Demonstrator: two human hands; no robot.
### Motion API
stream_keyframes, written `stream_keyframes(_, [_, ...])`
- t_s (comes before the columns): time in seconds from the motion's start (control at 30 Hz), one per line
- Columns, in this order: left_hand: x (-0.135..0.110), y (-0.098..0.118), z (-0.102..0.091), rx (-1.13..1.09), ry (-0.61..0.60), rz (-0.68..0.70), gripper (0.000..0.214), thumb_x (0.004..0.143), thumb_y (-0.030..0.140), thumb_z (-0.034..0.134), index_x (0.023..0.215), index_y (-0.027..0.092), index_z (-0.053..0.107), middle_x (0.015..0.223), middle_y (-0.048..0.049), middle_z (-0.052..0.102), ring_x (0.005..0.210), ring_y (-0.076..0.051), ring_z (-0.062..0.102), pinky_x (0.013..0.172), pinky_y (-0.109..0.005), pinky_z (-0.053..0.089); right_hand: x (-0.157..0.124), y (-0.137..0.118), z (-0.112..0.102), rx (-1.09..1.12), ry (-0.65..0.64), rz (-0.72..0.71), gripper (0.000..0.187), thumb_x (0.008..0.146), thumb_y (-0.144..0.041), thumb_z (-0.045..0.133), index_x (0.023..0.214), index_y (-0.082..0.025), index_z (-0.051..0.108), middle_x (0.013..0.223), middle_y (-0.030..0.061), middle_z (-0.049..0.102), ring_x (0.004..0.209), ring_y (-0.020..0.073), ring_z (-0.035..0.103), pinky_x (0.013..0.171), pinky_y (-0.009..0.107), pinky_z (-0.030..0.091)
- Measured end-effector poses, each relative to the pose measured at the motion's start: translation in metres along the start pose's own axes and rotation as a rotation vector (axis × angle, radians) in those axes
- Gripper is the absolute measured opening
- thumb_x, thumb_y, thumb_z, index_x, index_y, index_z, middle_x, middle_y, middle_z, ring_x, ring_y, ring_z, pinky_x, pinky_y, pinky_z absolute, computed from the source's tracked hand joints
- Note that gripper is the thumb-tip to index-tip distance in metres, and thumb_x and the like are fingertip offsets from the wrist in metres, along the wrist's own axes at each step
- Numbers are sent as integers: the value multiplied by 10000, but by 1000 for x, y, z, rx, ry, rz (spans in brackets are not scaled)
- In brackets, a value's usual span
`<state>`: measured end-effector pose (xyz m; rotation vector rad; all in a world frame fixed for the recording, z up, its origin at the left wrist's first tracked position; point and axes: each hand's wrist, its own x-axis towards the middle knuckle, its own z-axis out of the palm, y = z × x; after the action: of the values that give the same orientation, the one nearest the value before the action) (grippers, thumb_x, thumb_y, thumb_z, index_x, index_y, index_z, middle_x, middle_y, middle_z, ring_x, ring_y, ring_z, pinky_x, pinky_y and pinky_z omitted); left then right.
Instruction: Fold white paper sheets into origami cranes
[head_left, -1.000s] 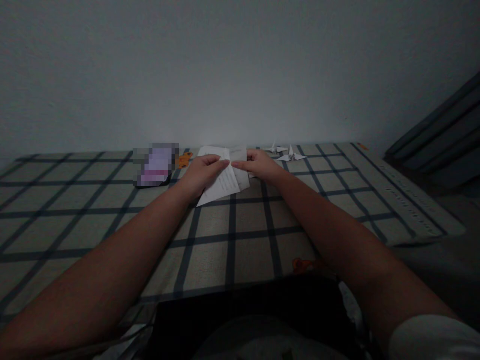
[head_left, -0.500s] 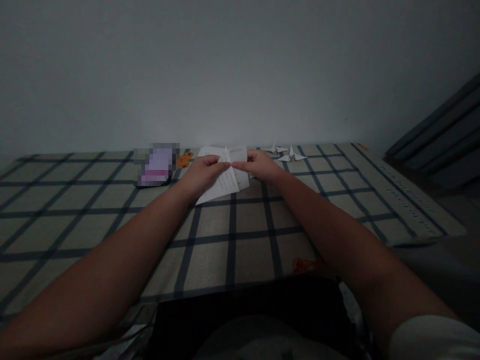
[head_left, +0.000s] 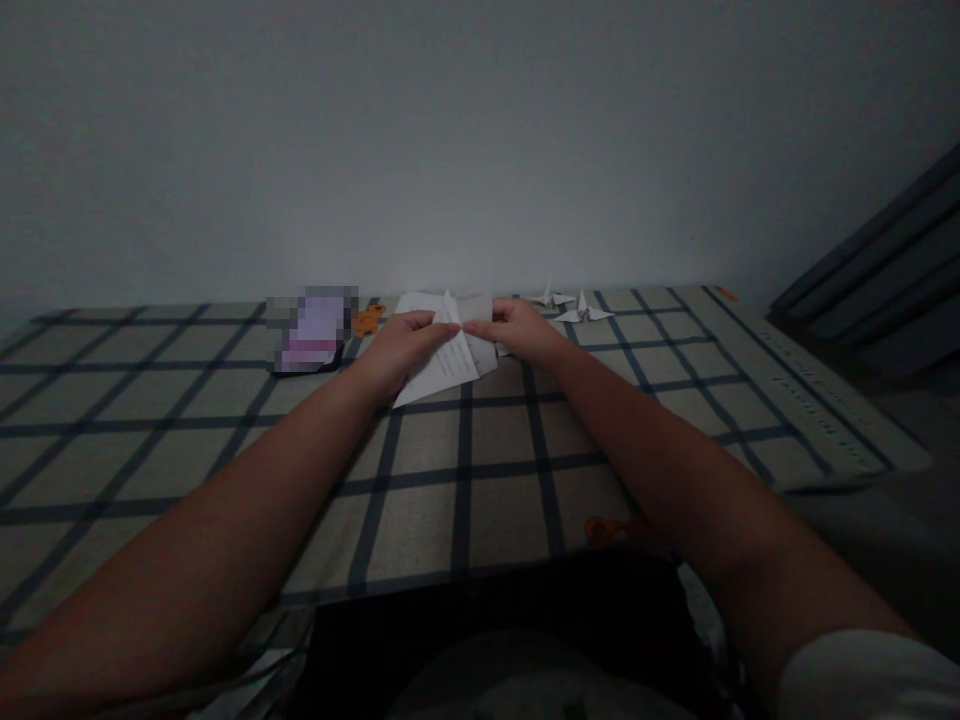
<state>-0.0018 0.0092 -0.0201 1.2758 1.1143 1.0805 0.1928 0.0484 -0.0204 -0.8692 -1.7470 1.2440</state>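
Note:
A folded sheet of white paper (head_left: 448, 367) with printed lines is held between my two hands above the checked cloth. My left hand (head_left: 405, 347) is closed on its left part, thumb lying along the top. From the right, my right hand (head_left: 519, 329) pinches the paper, and the two thumb tips meet at its middle. A raised fold stands up just beyond the thumbs. The fingers beneath the paper are hidden. Right of my right hand sit two folded paper cranes (head_left: 584, 314), one a little behind the other.
A phone (head_left: 311, 330), blurred out in part, lies left of my hands. The surface is covered by a blue-checked cloth (head_left: 495, 510) with orange printed figures. Behind it rises a pale wall (head_left: 465, 140); a dark curtain (head_left: 885, 260) hangs at the right.
The raised fold at the paper's middle stands out more, and the right flap has tilted a little. Both hands keep nearly the same place and grip.

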Motion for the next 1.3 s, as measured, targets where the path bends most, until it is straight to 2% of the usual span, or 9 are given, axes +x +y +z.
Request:
stream_keyframes(0.23, [-2,3,2,4,14,8,331,674,385,779,905,154,727,844,-89,754,657,-203,693,608,-310,545,-1,-1,0,9,-35,3,279,721,-315,775,917,-121,734,961,90,743,849,180,658,770,309,529])
stream_keyframes(0.47, [-1,2,2,-26,13,-25,299,682,374,776,881,160,710,804,-74,738,639,-202,692,591,-316,554,0,0,3,-4,16,-26,273,710,-347,769,857,-127,701,838,42,716,756,151,618,664,260,487])
stream_keyframes(0.57, [-1,2,3,-26,30,-26,304,684,371,776,892,160,708,823,-81,742,659,-207,697,610,-323,561,-1,-2,3,-13,30,-21,292,701,-358,782,862,-127,701,845,45,718,765,153,621,672,260,487])
stream_keyframes(0.67, [-1,3,3,-35,18,-29,302,692,371,773,903,164,709,843,-86,748,673,-209,699,630,-329,564,-2,-2,1,15,-24,11,309,706,-350,784,904,-124,713,885,62,728,785,159,637,701,271,504])
stream_keyframes(0.87, [1,1,0,15,2,-58,272,693,375,773,862,172,708,837,-92,749,642,-197,684,588,-303,539,-1,1,0,55,-38,34,258,726,-321,767,897,-134,717,900,67,738,803,164,651,723,281,528])
stream_keyframes(1.0, [1,0,0,27,14,-36,292,687,381,768,872,162,712,816,-90,745,640,-204,687,589,-312,541,-2,1,-1,52,-47,56,273,737,-329,762,918,-131,717,868,64,734,748,153,640,668,266,522])
stream_keyframes(1.1, [1,-2,-1,32,25,-8,308,691,391,770,895,166,720,820,-85,748,639,-204,688,585,-310,538,-3,-1,-1,29,-61,60,276,744,-333,762,917,-121,720,854,69,731,721,151,632,641,264,511])
stream_keyframes(1.3, [1,-2,-1,13,-4,-11,300,710,396,755,898,166,719,834,-83,751,656,-207,690,603,-312,543,-3,-6,0,-25,-27,15,251,734,-305,756,899,-118,723,888,62,732,785,157,634,706,274,508])
